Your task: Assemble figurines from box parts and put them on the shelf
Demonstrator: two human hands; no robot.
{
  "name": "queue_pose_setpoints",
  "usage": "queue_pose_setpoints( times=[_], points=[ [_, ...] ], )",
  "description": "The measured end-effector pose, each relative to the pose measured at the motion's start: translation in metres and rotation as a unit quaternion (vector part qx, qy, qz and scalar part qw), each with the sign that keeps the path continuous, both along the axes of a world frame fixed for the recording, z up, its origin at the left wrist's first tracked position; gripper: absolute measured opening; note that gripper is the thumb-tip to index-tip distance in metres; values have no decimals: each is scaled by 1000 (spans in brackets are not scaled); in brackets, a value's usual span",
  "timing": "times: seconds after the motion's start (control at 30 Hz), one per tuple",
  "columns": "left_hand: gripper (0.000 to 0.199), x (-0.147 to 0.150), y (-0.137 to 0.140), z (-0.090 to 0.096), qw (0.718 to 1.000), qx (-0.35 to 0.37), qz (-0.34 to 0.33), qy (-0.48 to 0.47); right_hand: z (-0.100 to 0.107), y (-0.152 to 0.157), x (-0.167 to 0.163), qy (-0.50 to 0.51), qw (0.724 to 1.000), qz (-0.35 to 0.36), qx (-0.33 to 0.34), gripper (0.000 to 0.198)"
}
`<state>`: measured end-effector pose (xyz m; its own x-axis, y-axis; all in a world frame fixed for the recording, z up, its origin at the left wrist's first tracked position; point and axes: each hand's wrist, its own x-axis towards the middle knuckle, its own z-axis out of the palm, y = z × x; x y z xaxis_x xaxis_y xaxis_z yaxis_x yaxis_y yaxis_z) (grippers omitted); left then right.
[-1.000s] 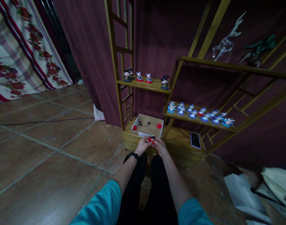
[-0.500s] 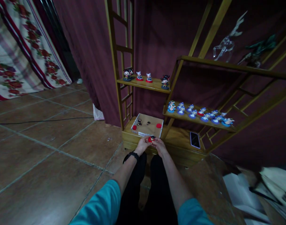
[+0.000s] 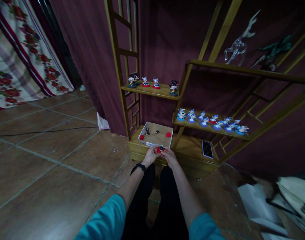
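Observation:
Between my two hands is a small dark-haired figurine (image 3: 161, 148) on a red round base. My left hand (image 3: 151, 156) is closed on its left side, and my right hand (image 3: 169, 156) grips it from the right. Fingers cover part of the base. Just beyond my hands lies a shallow white-edged box (image 3: 161, 140) with a brown inside. In it are several small dark figurine pieces (image 3: 157, 132), a red base (image 3: 168, 134) at the right and another red base (image 3: 141, 137) at the left.
A wooden display shelf (image 3: 149, 90) stands in front of me. Its upper left board bears several figurines (image 3: 156, 83); the right board bears blue and purple figurines (image 3: 204, 121). A phone (image 3: 207, 149) lies on the bottom board. Bags (image 3: 292, 193) lie at the right; a cable (image 3: 42, 131) crosses the floor.
My view has shifted slightly, so the shelf appears a little further left. Both hands stay on the figurine, which is turned slightly between the fingers.

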<state>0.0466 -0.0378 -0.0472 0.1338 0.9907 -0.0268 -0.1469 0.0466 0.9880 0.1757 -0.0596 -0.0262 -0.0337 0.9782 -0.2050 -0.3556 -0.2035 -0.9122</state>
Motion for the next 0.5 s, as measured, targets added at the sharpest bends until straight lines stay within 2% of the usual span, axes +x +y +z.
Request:
queue_pose_setpoints(
  times=[0.3, 0.5],
  points=[
    [47, 1, -3, 3, 998, 58, -5, 38, 8, -3, -1, 15, 1000, -11, 2, 39],
    [33, -1, -5, 10, 998, 28, -42, 40, 15, -7, -1, 30, 1000, 7, 2, 28]
  ],
)
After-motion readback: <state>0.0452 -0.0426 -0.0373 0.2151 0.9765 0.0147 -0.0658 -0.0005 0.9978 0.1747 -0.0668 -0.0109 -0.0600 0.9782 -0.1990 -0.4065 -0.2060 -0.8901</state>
